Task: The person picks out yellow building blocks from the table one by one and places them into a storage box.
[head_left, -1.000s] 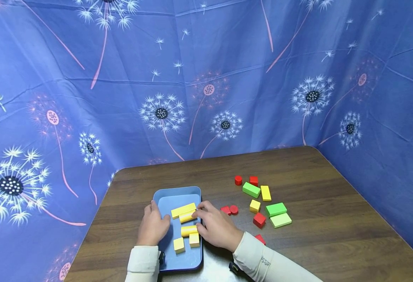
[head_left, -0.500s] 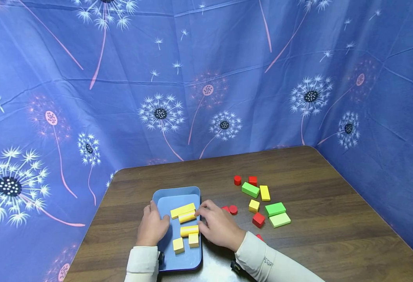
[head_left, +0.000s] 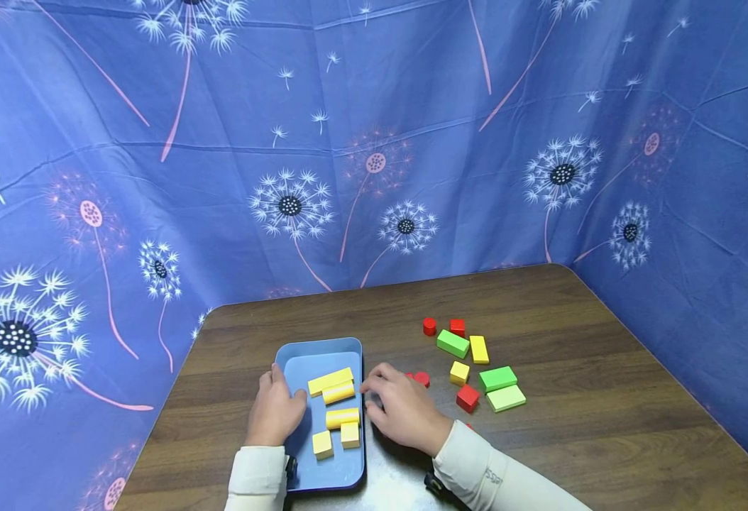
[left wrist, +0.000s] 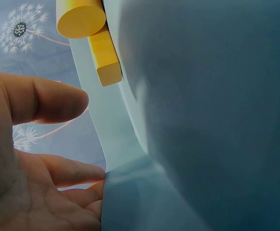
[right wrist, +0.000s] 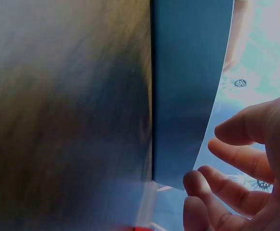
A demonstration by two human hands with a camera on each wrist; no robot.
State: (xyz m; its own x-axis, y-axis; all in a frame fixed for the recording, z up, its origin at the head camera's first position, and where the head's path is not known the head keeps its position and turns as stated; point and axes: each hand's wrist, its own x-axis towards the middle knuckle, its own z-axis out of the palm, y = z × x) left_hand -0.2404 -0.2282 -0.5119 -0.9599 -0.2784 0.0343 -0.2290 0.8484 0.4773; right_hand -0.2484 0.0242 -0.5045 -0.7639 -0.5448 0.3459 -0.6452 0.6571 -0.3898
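Note:
A blue tray (head_left: 342,468) holds several yellow blocks: a long flat block (head_left: 331,381), two cylinders, the upper cylinder (head_left: 338,393) and the lower cylinder (head_left: 342,419), and two cubes, a left cube (head_left: 323,445) and a right cube (head_left: 350,435). My left hand (head_left: 276,410) grips the tray's left side, thumb over the inside, fingers passing behind the wall in the left wrist view. Just outside the right rim is my right hand (head_left: 406,411), its fingers loosely bent and nothing between them. The right wrist view shows its fingers (right wrist: 236,192) beside the tray wall.
Right of the hands, loose blocks lie on the wooden table (head_left: 578,454): a red cylinder (head_left: 429,326), red cubes such as one red cube (head_left: 467,398), green blocks including a bright green block (head_left: 453,343), a yellow block (head_left: 479,350) and a yellow cube (head_left: 459,373). A blue patterned curtain (head_left: 476,177) surrounds the table.
My right hand has drawn back to the right, from over the cylinders to just outside the tray's rim, leaving them lying in the tray. The left hand keeps its place.

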